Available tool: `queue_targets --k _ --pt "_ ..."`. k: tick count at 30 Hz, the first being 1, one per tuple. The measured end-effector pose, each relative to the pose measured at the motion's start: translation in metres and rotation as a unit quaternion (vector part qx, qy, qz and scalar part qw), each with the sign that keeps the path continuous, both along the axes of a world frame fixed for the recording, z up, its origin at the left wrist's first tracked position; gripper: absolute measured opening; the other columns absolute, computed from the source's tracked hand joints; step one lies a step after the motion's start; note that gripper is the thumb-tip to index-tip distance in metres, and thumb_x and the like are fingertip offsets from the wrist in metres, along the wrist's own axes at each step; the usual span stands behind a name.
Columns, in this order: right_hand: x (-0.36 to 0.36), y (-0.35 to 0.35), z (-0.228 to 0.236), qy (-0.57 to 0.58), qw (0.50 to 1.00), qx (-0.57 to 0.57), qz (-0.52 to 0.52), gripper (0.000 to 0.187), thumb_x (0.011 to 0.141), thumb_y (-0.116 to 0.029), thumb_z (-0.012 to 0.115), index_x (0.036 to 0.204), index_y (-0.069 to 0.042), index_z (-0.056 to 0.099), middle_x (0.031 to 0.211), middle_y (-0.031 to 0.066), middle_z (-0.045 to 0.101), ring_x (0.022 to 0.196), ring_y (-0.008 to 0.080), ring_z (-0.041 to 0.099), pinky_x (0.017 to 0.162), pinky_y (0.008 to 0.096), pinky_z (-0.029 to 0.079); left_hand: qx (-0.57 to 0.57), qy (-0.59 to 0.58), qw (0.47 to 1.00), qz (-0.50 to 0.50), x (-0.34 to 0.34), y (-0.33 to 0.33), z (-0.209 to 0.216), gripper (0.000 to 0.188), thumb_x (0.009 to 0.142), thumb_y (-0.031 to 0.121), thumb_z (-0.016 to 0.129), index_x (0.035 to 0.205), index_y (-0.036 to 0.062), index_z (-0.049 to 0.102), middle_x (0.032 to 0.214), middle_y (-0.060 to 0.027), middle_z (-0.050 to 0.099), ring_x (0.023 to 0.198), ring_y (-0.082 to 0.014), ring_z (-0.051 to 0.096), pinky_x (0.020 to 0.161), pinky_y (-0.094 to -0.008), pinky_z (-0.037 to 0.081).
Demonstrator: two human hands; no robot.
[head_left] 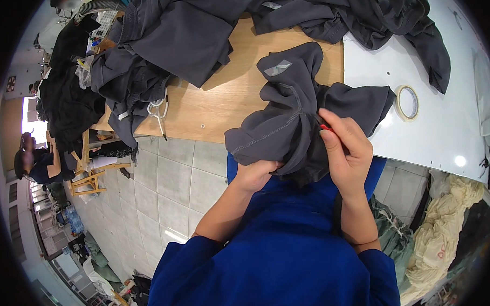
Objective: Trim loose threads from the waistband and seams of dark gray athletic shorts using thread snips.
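A dark grey garment (281,122) is bunched up in front of me at the table's near edge, with a seam running across it and a pale patch near its top. My left hand (258,174) grips its lower edge, the fingertips hidden under the cloth. My right hand (346,148) is closed in a pinch beside the seam, against the cloth. Between thumb and forefinger a small red thing (325,127) shows; most of it is covered, so its kind is unclear.
More dark grey garments (179,32) lie heaped across the wooden table (192,110). A roll of tape (407,102) rests on the white tabletop (440,127) at right. White cord (158,111) hangs over the left edge. Cream sacks (442,224) stand below right. Another person (39,164) sits far left.
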State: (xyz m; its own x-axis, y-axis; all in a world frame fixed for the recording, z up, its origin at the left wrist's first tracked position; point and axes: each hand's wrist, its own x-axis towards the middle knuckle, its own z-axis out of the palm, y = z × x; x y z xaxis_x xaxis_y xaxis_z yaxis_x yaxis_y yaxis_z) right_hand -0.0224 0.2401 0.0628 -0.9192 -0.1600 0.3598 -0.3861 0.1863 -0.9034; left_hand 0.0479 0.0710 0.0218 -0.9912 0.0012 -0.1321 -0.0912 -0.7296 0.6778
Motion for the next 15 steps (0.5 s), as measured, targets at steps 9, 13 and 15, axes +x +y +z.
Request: queue_targets --k 9,13,15 --pt "-0.002 -0.003 -0.033 -0.27 0.956 -0.037 0.104 0.042 0.077 -0.001 0.07 0.117 -0.001 0.055 0.072 -0.0032 0.049 0.068 0.0036 0.044 0.068 0.0169 0.039 0.119 0.141 0.979 -0.086 -0.02 -0.01 0.009 0.095 0.086 0.072 0.023 0.146 -0.0002 0.01 0.152 -0.0145 0.017 0.14 -0.0284 0.019 0.113 -0.0414 0.017" --pt "-0.013 -0.003 -0.039 -0.26 0.948 -0.181 0.038 0.012 0.089 -0.002 0.058 0.101 -0.002 0.06 0.081 -0.0044 0.057 0.072 0.0013 0.049 0.065 0.015 0.038 0.103 0.106 0.985 -0.087 -0.018 -0.012 0.01 0.093 0.088 0.071 0.016 0.146 -0.0016 0.009 0.152 -0.0143 0.017 0.14 -0.0282 0.018 0.113 -0.0414 0.016" --pt "-0.02 0.0 -0.037 -0.267 0.937 -0.224 0.002 0.011 0.09 -0.009 0.06 0.1 -0.003 0.06 0.074 -0.0058 0.054 0.065 0.0013 0.046 0.058 0.0151 0.034 0.036 0.077 0.992 -0.094 -0.02 -0.016 0.015 0.087 0.091 0.066 0.015 0.146 -0.0017 0.009 0.152 -0.0139 0.017 0.14 -0.0279 0.018 0.113 -0.0415 0.016"
